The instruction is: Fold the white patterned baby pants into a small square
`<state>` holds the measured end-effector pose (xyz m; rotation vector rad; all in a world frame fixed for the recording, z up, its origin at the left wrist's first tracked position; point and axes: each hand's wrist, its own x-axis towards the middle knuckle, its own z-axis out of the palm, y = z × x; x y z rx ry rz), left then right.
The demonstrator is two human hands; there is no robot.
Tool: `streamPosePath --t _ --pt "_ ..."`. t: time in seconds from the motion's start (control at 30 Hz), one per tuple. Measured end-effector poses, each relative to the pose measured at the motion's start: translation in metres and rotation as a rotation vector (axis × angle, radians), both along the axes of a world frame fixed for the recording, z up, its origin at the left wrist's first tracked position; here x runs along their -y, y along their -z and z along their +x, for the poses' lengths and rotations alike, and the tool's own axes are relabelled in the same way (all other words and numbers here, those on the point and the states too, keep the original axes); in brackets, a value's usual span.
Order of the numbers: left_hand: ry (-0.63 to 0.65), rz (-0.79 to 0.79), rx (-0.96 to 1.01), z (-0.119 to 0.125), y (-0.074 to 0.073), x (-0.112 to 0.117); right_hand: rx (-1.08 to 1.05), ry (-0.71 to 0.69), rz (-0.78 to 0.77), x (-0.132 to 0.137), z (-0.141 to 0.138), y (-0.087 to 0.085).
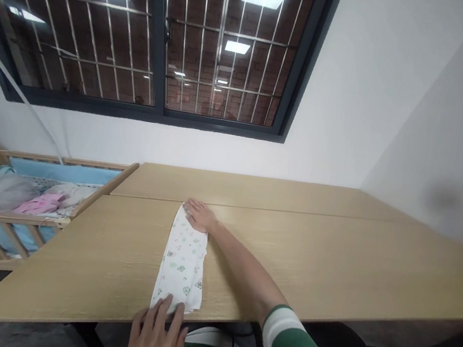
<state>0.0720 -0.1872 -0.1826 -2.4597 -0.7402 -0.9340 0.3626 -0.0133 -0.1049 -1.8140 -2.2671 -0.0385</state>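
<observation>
A white cloth (182,263) with small green prints lies folded into a long narrow strip on the wooden table, its length running away from me. My right hand (200,216) rests flat on its far end, with the arm stretched across from the right. At the near end, by the table's front edge, my left hand (159,331) has its fingers apart, the tips touching or just over the cloth. Neither hand grips anything. Some layers show along the cloth's right side and bottom; whether it is a garment I cannot tell.
The wooden table (309,256) has a seam across its back part. To the left stands a wooden crib (10,219) with blue lining, white bedding and a pink cloth (42,202). A white pole (22,94) rises from the crib. Behind are a wall and a barred window (166,47).
</observation>
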Motion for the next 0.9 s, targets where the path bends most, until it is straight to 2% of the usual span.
streamPosePath --t 0.13,0.33,0.4,0.47,0.57,0.7,0.8,0.9 --pt "0.141 -0.003 -0.005 -0.014 -0.011 -0.020 -0.122 0.036 0.069 0.048 -0.009 -0.015" --pt "0.318 -0.085 0.066 -0.029 -0.023 -0.041 -0.387 -0.099 -0.088 0.151 -0.043 -0.044" --pt "0.346 -0.082 0.072 -0.031 -0.025 -0.043 -0.421 -0.117 -0.148 0.179 -0.057 -0.047" --pt "0.355 -0.076 0.073 -0.032 -0.026 -0.044 -0.421 -0.127 -0.196 0.201 -0.068 -0.044" --pt "0.363 -0.063 0.064 -0.034 -0.023 -0.046 -0.375 -0.102 -0.232 0.223 -0.082 -0.028" --pt "0.404 -0.103 0.007 -0.037 -0.016 -0.047 -0.339 -0.042 -0.197 0.242 -0.091 -0.008" --pt "0.478 -0.177 -0.005 -0.037 -0.016 -0.043 -0.372 -0.034 -0.164 0.256 -0.093 -0.009" --pt "0.544 -0.283 0.052 -0.036 -0.024 -0.036 -0.454 -0.038 -0.168 0.267 -0.094 -0.022"
